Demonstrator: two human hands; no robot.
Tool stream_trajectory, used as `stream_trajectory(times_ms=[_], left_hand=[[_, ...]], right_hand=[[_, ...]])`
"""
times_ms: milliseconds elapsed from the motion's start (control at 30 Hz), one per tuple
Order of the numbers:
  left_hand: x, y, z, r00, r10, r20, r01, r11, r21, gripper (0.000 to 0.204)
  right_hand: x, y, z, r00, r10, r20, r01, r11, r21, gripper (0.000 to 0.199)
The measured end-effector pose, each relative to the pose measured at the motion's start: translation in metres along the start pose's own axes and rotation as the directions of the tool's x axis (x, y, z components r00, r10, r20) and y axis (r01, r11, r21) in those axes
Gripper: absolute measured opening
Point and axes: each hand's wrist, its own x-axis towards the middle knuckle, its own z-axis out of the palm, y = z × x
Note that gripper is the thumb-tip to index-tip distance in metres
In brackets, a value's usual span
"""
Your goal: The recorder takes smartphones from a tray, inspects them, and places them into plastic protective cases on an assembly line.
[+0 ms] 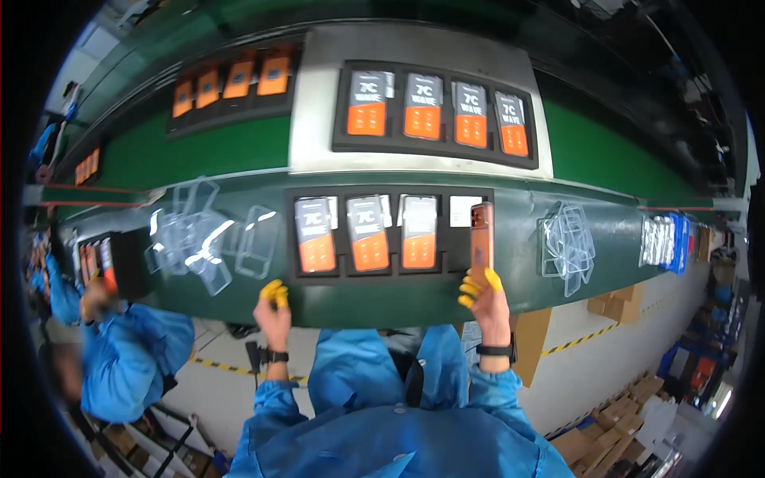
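My right hand (488, 307), with yellow finger covers, grips the lower end of a copper-coloured smartphone (483, 239). The phone stands over the right-hand slot of a black tray (343, 277) on the green bench. A white card (462, 211) shows in that slot. The tray's other slots hold three phones with grey and orange printed faces, among them the right one (419, 233) and the left one (315, 235). My left hand (274, 319), also with yellow finger covers, is by the bench's front edge, below the tray's left corner. Its fingers are curled together, with nothing visible in them.
Clear plastic phone cases lie in a left pile (191, 239) and a right pile (567, 247). Beyond, another black tray (434, 147) of phones sits on a metal plate (319, 103). A far-left tray (231, 111) holds orange-faced phones. A co-worker in blue (131, 362) is at left.
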Motion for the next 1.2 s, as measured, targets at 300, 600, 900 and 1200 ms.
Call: stream_trajectory(times_ms=[300, 600, 900, 1200], left_hand=[[-0.002, -0.058, 0.032, 0.902, 0.340, -0.264, -0.315, 0.940, 0.135, 0.016], [-0.007, -0.061, 0.035, 0.896, 0.345, -0.279, -0.361, 0.932, -0.009, 0.019], [-0.001, -0.065, 0.031, 0.887, 0.366, -0.283, -0.391, 0.920, -0.036, 0.021], [-0.005, -0.060, 0.033, 0.898, 0.334, -0.285, -0.345, 0.939, 0.015, 0.017]], right_hand=[[0.020, 0.089, -0.016, 0.712, -0.384, 0.588, 0.155, 0.903, 0.401, 0.112], [-0.014, 0.152, -0.027, 0.540, -0.475, 0.695, 0.212, 0.876, 0.433, 0.118], [-0.043, 0.161, -0.037, 0.544, -0.471, 0.694, 0.239, 0.880, 0.410, 0.116], [-0.004, 0.130, -0.032, 0.544, -0.466, 0.698, 0.229, 0.882, 0.411, 0.113]])
